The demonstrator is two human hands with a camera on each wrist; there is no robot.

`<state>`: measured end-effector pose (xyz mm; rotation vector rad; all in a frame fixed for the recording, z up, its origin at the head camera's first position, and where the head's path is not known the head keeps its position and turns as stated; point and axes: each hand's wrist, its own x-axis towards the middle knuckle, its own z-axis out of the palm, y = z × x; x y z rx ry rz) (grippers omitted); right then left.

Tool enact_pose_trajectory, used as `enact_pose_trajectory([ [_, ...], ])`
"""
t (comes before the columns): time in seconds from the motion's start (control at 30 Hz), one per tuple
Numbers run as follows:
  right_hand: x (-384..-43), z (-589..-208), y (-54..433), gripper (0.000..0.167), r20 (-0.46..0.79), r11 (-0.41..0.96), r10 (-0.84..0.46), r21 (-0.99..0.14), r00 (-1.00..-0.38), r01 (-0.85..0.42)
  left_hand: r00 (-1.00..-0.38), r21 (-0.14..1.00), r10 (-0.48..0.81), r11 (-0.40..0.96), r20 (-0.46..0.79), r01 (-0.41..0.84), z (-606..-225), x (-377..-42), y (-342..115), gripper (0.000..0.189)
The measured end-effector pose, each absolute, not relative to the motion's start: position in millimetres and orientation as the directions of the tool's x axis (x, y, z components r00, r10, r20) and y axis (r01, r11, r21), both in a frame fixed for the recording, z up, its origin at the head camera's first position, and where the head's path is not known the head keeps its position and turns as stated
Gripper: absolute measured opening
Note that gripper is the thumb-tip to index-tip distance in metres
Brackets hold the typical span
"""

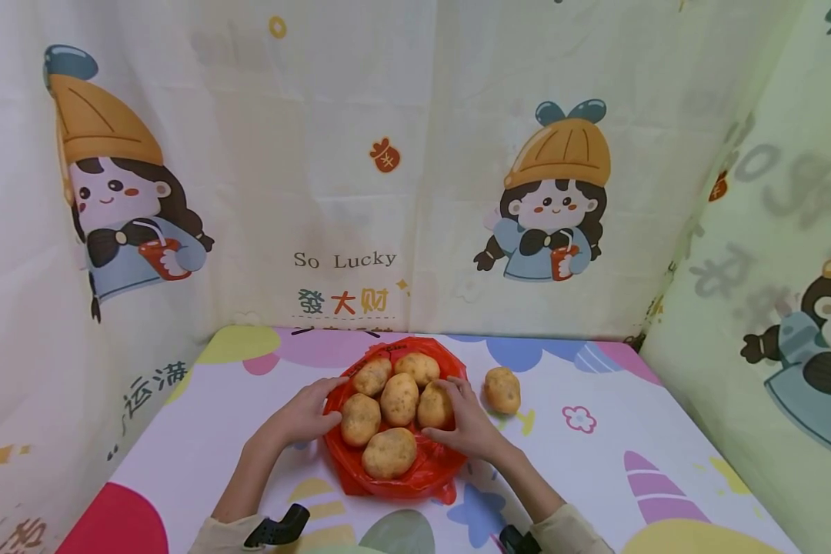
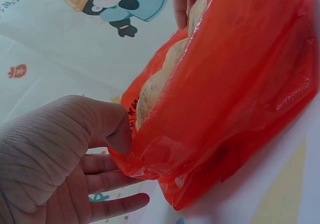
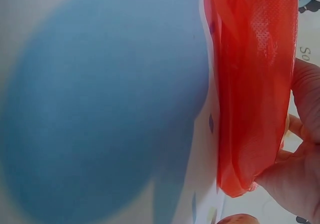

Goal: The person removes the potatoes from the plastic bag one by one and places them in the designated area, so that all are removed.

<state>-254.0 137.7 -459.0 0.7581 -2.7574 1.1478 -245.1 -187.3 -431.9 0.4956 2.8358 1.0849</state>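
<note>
A red plastic bag [image 1: 429, 465] lies spread with its mouth upward, and several potatoes [image 1: 390, 454] rest in it. At the bag's left rim is my left hand [image 1: 308, 415]. Its thumb [image 2: 117, 129] bends at the bag's edge, and the other fingers reach along the outside, pinching the rim. My right hand [image 1: 472, 422] comes over the right rim, its fingers and thumb around the rightmost potato [image 1: 434, 406]. The right wrist view shows the bag's side [image 3: 252, 94] beside that hand; the potato it holds is hidden there.
One loose potato [image 1: 502, 390] lies on the patterned tabletop [image 1: 554, 469], just right of the bag. Printed cloth [image 1: 443, 208] hangs behind the table and along both sides.
</note>
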Motion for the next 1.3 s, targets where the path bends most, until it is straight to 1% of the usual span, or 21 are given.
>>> enact_pose_trajectory([
  [0.2,-254.7,-459.8,136.4,0.079,0.203,0.597,-0.407,-0.678,-0.891,-0.428,-0.947,0.672,0.319,0.693,0.039,0.261,-431.7,-242.2,-186.9,0.061],
  [0.3,-255.6,-459.6,135.7,0.078,0.183,0.592,-0.394,-0.699,-0.900,-0.401,-0.946,0.668,0.321,0.693,0.053,0.273,-431.7,-241.3,-187.5,0.061],
  [0.6,-256.0,-462.9,136.3,0.070,0.214,0.598,-0.378,-0.686,-0.901,-0.414,-0.942,0.653,0.328,0.699,0.069,0.291,-436.9,-243.9,-189.0,0.061],
  [1.07,-247.1,-458.6,140.3,0.070,0.228,0.573,-0.357,-0.712,-0.906,-0.405,-0.950,0.660,0.311,0.706,0.039,0.258,-432.3,-240.6,-186.3,0.064],
  [1.3,-241.7,-448.6,141.2,0.070,0.268,0.573,-0.337,-0.702,-0.903,-0.423,-0.949,0.659,0.311,0.704,0.051,0.266,-429.9,-241.3,-188.3,0.063],
])
